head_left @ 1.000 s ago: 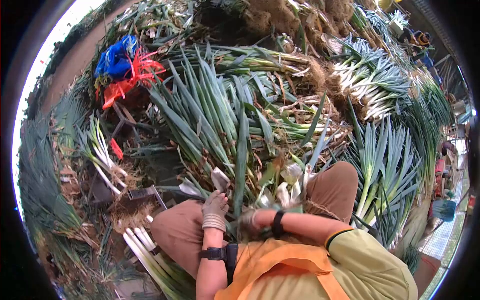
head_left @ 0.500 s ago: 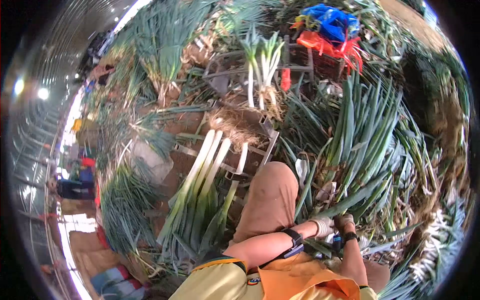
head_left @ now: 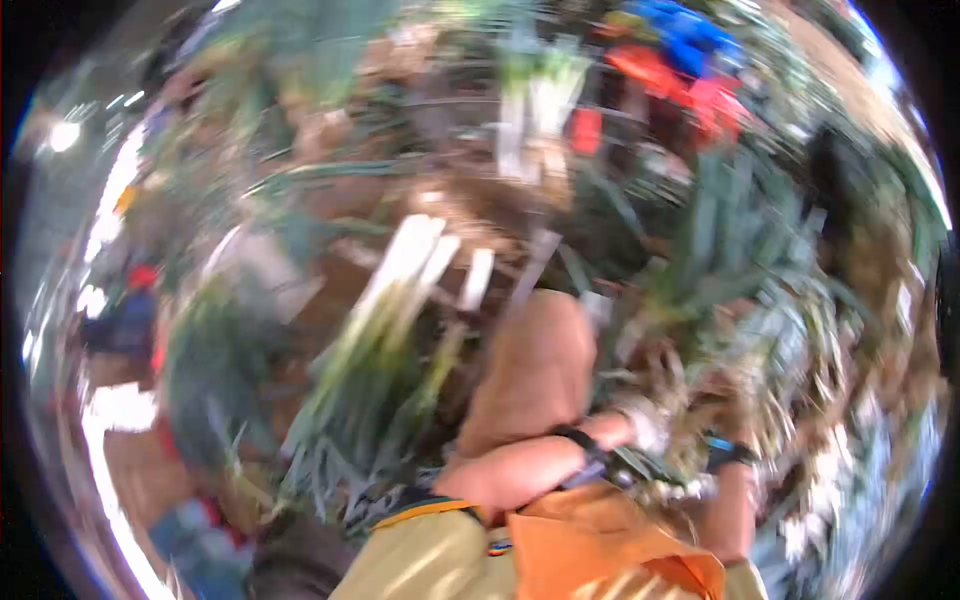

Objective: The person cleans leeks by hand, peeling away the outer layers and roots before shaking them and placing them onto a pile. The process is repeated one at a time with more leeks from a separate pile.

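My left hand point(head_left: 645, 420), in a pale glove, is beside my bent knee point(head_left: 540, 365) and close to a heap of long green onions point(head_left: 725, 235) on the right. To its right, my right hand point(head_left: 735, 412) is among roots and stems, smeared by motion. Its fingers do not show clearly, and I cannot tell what either hand holds. Left of the knee lie several cleaned green onions point(head_left: 400, 280), white ends away from me and green leaves toward me, across a metal frame point(head_left: 538, 262).
More green onions point(head_left: 540, 100) stand upright beyond the frame, near a red tag point(head_left: 586, 130). Blue netting point(head_left: 690, 38) and red netting point(head_left: 680, 85) lie at the far right. Another leafy pile point(head_left: 220, 350) is on the left. Peeled stems point(head_left: 815, 490) are scattered at right.
The view has swung and blurred. My hands, close together before, are farther apart, with the right one farther right among the roots. The cleaned green onions still lie on the frame.
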Tool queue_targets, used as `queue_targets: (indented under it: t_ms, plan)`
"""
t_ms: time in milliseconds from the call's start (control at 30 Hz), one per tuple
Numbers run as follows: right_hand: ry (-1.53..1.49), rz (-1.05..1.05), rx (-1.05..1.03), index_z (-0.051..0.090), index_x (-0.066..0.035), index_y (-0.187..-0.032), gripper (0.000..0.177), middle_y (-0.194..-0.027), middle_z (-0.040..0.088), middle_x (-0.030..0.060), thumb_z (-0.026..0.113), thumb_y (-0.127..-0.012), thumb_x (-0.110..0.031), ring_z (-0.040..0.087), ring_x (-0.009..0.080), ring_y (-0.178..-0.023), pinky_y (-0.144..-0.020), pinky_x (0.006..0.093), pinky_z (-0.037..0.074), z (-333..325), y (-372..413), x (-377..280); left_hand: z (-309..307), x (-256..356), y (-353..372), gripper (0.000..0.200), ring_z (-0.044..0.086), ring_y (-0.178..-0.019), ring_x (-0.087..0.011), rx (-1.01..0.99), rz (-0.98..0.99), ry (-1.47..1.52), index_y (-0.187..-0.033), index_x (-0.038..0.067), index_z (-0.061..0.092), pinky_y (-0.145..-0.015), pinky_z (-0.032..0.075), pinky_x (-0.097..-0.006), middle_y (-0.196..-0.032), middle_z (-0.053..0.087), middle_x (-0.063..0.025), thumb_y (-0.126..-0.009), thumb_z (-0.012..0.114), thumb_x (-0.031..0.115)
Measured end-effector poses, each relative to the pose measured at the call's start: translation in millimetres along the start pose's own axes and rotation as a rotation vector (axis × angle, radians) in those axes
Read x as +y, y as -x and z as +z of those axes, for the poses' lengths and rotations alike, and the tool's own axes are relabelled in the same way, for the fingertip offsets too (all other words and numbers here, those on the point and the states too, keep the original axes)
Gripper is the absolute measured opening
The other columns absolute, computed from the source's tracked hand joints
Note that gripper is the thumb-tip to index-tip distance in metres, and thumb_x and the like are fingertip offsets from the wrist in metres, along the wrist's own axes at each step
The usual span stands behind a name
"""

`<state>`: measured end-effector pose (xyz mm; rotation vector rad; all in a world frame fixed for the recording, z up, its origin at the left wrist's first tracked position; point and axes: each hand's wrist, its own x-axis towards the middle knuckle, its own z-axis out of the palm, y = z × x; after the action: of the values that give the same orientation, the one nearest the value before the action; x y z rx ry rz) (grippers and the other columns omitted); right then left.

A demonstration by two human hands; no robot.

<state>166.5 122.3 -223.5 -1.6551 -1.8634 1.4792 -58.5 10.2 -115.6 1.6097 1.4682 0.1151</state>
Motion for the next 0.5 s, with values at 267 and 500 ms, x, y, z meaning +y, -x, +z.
queue_targets:
  t_ms: [267, 500]
  plan:
    - [0.535, -0.013, -0.226, 0.060, -0.010, -0.092, 0.024, -0.085, 0.060, 0.0079, 0.045, -0.081, -0.025, 0.057, 0.0221, -0.075, -0.066, 0.0331, 0.044, 107, 98, 5, 81, -94, -69, 0.019, 0.056, -0.058, -0.0203, 0.295, -0.160, 0.932, -0.083, 0.007, 0.062, -0.054, 0.045, -0.0287, -0.071, 0.059, -0.0065, -0.081, 0.048, 0.020]
    - [0.615, 0.041, -0.096, 0.062, -0.006, -0.088, 0.026, -0.085, 0.062, 0.0136, 0.051, -0.075, -0.026, 0.059, 0.0266, -0.074, -0.062, 0.0343, 0.047, 118, 151, -54, 87, -61, -141, 0.027, 0.051, -0.057, -0.0150, 0.435, -0.122, 0.523, -0.076, -0.005, 0.059, -0.054, 0.041, -0.0328, -0.067, 0.060, -0.0094, -0.070, 0.065, 0.020]
